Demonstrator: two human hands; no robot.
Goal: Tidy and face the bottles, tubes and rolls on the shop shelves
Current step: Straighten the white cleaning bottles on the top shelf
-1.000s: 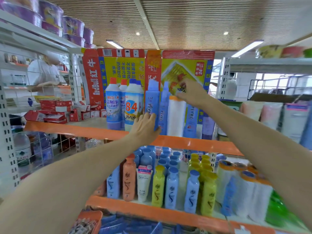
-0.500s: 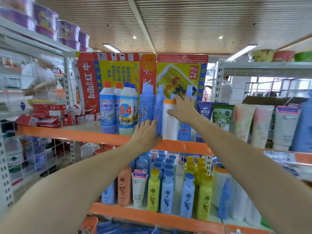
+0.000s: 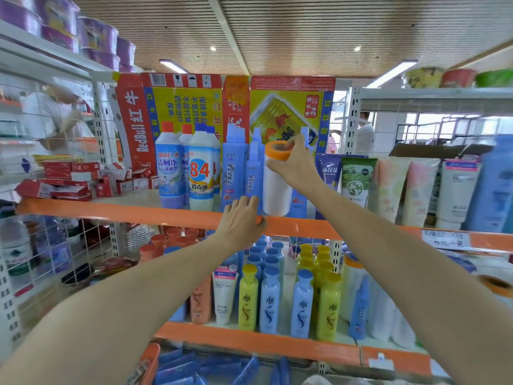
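A white roll [image 3: 276,190] with an orange end stands on the upper orange shelf [image 3: 111,212], tipped slightly toward me. My right hand [image 3: 298,165] grips its top from the right side. Just left of it stand a slim blue spray bottle [image 3: 253,173] and a taller blue bottle [image 3: 233,168]. My left hand [image 3: 240,218] rests on the shelf's front lip, fingertips at the base of those blue bottles, holding nothing. Further left are the "84" bottle [image 3: 201,173] and a blue-labelled cleaner bottle [image 3: 168,168]. Cosmetic tubes [image 3: 358,179] stand to the right of the roll.
A Red Bull carton [image 3: 288,107] backs the upper shelf. Small red boxes [image 3: 69,182] lie heaped at its left end. The lower shelf holds yellow, blue and orange bottles [image 3: 270,301] and more white rolls [image 3: 352,290]. A person [image 3: 365,134] stands beyond the rack.
My right hand has shifted from the roll's top to its upper right side, and the roll now leans toward me. My left hand slid down from the blue bottle to the shelf lip.
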